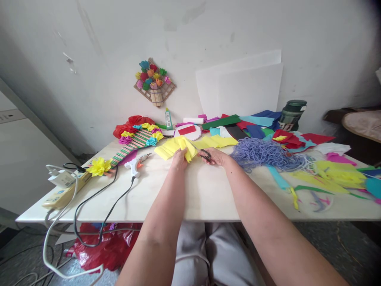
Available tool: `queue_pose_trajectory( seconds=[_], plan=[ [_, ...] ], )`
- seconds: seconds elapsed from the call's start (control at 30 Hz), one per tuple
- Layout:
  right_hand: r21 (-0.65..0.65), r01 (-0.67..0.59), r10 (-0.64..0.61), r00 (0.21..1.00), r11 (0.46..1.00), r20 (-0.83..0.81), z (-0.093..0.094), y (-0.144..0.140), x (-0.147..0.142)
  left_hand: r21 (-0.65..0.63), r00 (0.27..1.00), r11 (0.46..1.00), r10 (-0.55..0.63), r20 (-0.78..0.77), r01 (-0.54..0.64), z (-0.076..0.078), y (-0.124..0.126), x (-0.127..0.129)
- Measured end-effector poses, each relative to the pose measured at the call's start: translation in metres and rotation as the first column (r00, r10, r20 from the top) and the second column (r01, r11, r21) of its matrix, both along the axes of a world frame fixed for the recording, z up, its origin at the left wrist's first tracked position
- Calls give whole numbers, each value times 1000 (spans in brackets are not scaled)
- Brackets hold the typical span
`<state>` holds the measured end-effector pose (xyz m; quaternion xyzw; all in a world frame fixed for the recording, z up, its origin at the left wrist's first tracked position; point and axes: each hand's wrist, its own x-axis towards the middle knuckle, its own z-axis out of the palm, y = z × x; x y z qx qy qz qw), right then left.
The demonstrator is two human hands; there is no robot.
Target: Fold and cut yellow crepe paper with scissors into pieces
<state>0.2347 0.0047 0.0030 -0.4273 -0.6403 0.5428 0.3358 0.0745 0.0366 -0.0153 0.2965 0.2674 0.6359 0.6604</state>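
My left hand (179, 157) pinches a folded piece of yellow crepe paper (172, 147) near the middle of the white table (196, 198). Black-handled scissors (202, 153) sit in my right hand (218, 155), their blades angled up into the yellow paper. More yellow paper (216, 141) lies just behind my right hand. Both forearms reach forward from the table's front edge.
A glue gun (135, 163) with a black cord, a power strip (64, 186) and a stick craft with paper flowers (135, 139) lie left. A purple yarn heap (262, 153), coloured paper scraps (327, 171), a dark flask (293, 113) and a glue bottle (168, 118) stand right and behind.
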Motion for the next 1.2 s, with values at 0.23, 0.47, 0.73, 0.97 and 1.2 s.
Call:
queue_pose_trajectory(
  seconds=[0.23, 0.47, 0.73, 0.97, 1.2],
  plan=[
    [-22, 28, -28, 1000, 999, 2, 3, -2, -3, -13, 1000, 1000, 21, -8, -21, 0, 1, 0],
    [-32, 39, -39, 999, 999, 13, 0, 1, -3, -15, 1000, 999, 31, 4, -31, 1, 2, 0],
    [-16, 90, -89, 995, 996, 54, -1, 2, -7, -20, 999, 999, 41, 15, -41, 2, 2, -1],
    [35, 78, -81, 994, 996, 76, 1, -1, -10, -34, 998, 998, 56, 7, -56, 3, 1, -1],
    [47, 228, -232, 968, 973, 98, 1, 2, -14, -39, 998, 997, 70, 1, -70, 1, 3, -3]
  ],
)
